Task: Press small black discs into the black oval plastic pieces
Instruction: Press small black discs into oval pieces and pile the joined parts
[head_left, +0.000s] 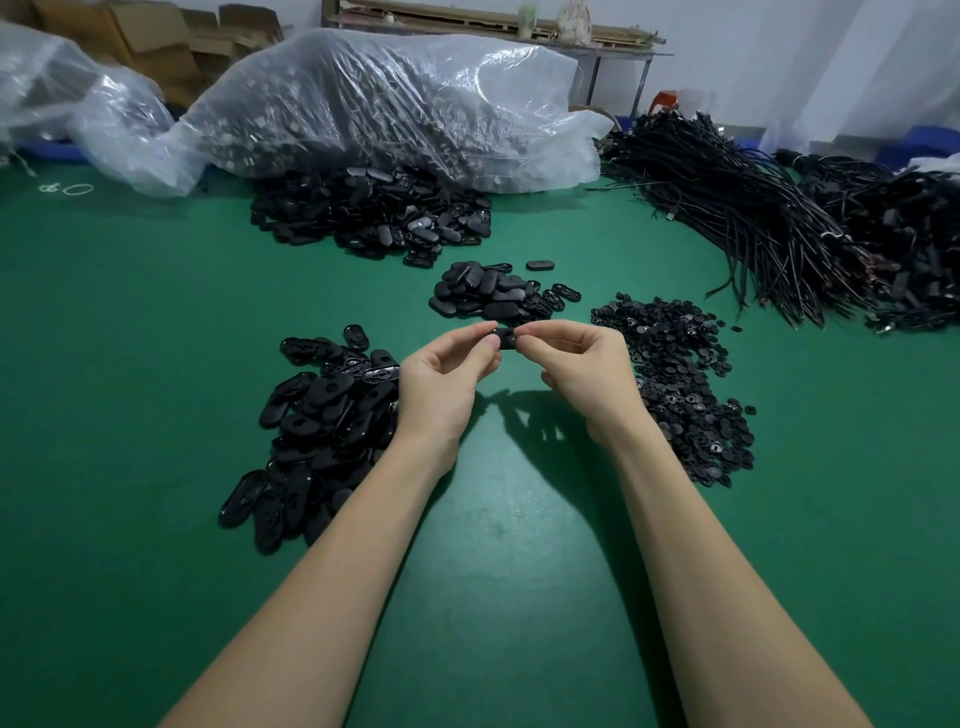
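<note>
Above green table (156, 364), oval piece (506, 339) pinched between fingers (480, 340) (2 hands).

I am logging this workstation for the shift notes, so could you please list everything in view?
oval piece: one, black, pinched between both hands above the table
oval piece piles: four, black, left, centre, far centre, under the plastic bag
disc pile: one, black, right of the hands
plastic bags: several, clear, far side
cable bundles: many, black, far right
cardboard boxes: several, brown, far left
table: one, green
left hand: fingers gripping the piece
right hand: fingers gripping the piece
</note>
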